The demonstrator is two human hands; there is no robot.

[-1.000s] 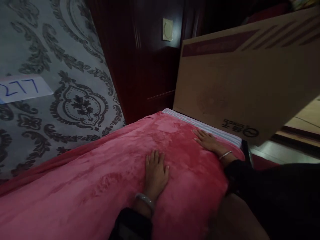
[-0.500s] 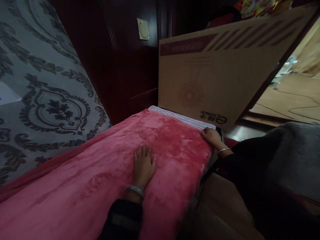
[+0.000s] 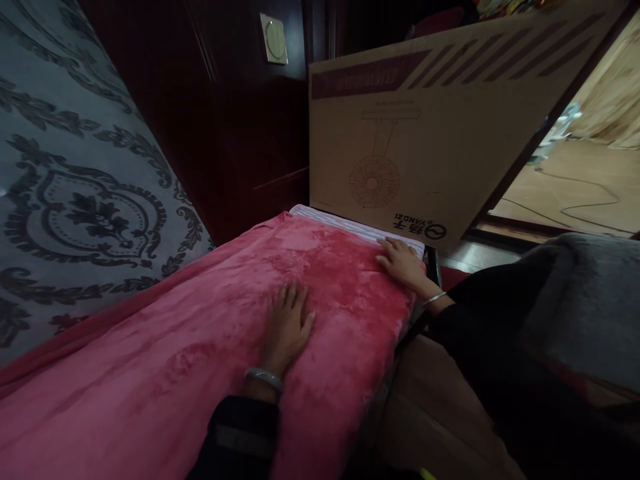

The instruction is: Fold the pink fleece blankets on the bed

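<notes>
A pink plush cover (image 3: 210,360) lies spread over a long low surface, with a few wrinkles in it. Flat on its middle rests my left hand (image 3: 287,330), fingers apart, a silver bangle at the wrist. My right hand (image 3: 403,265) lies near the far right corner, fingers spread over the cover's edge and the striped cloth (image 3: 350,225) that shows along the far end. Neither hand grips anything.
A large cardboard box (image 3: 450,140) stands just past the far end. Dark red wood panelling (image 3: 240,133) and patterned wallpaper (image 3: 100,207) rise on the left. Grey fabric (image 3: 595,300) lies at the right; cables (image 3: 590,180) cross the floor beyond.
My right hand has shifted from the corner onto the top, its fingers now spread toward the striped cloth. My left hand stays about where it was. The view has moved slightly.
</notes>
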